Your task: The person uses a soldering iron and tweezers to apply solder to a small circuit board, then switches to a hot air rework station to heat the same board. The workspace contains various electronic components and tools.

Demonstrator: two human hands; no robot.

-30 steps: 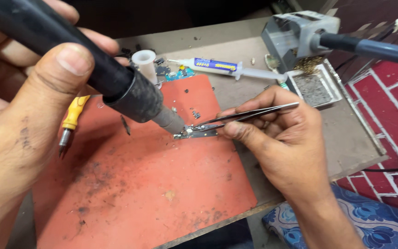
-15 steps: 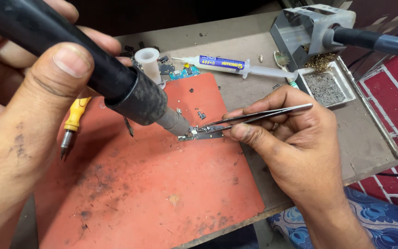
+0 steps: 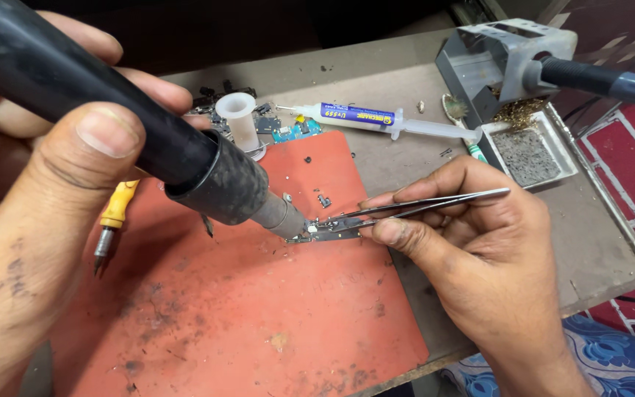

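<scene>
Left hand (image 3: 45, 220) clenched around black hot-air wand (image 3: 112, 125), nozzle aimed down at small circuit part (image 3: 325, 231) at centre frame on red mat (image 3: 259, 316). Right hand (image 3: 479, 257) pinching tweezers (image 3: 420, 206), tips on that part. Syringe (image 3: 376, 117) lying on surface (image 3: 597, 250), upper centre.

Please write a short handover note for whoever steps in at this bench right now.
Left hand: grip closed around the black hot-air handpiece, nozzle aimed down at the small circuit board.
Right hand: grip pinching metal tweezers, tips at the board, steadying it on the red mat.
Nearby: flux syringe, white spool, yellow-handled tool, soldering iron stand with sponge tray.
Done: board is placed, held and under the nozzle.
Left: judging by the pose, heating seems underway; whether any part has come loose cannot be seen.
</scene>
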